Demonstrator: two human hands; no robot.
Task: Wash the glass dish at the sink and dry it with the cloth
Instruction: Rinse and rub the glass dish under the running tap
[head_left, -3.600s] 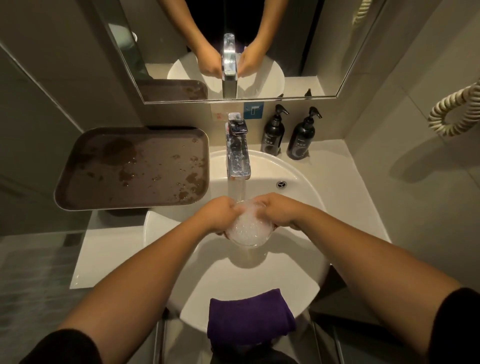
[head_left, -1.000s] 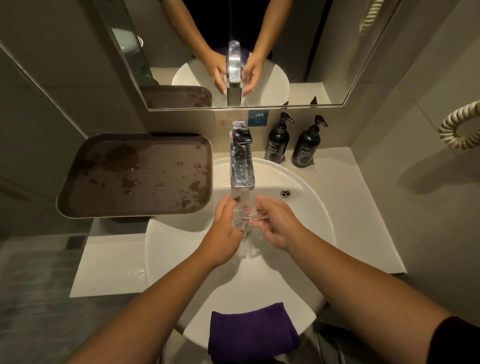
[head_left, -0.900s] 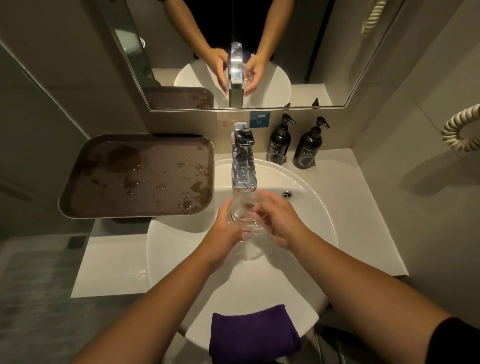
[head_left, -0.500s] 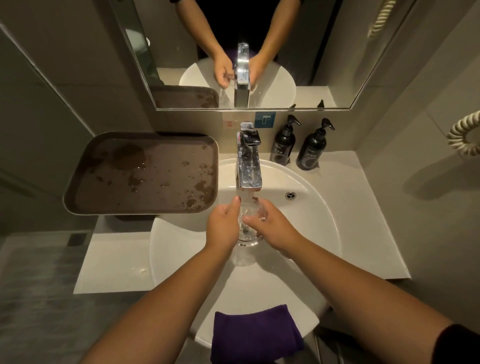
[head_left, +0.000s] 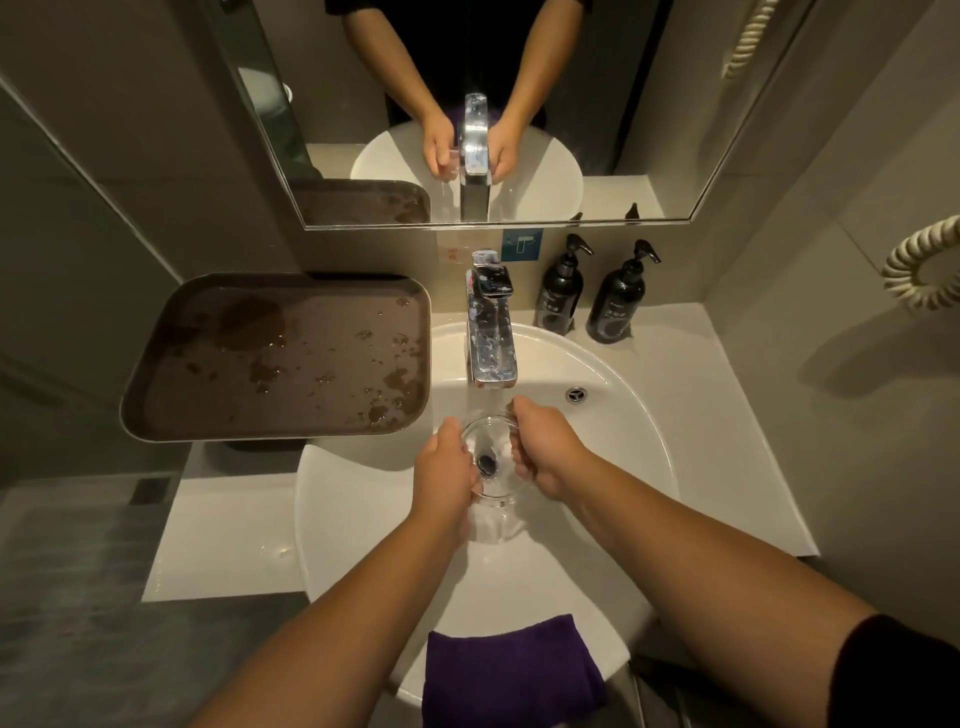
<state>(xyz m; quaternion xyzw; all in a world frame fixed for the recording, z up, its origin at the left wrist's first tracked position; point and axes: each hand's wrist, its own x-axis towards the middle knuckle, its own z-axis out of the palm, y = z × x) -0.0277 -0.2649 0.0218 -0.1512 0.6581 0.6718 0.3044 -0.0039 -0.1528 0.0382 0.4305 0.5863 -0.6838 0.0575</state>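
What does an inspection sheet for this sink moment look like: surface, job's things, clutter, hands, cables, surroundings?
Surface: white basin set in a pale counter; tap running.
Job's things: glass dish held under the stream; purple cloth folded on the basin's near rim.
Clutter: wet brown tray; two dark pump bottles.
Hands: left hand and right hand grip the dish's sides.
Cables: coiled cord on the right wall.
Surroundings: mirror, grey tiled walls.
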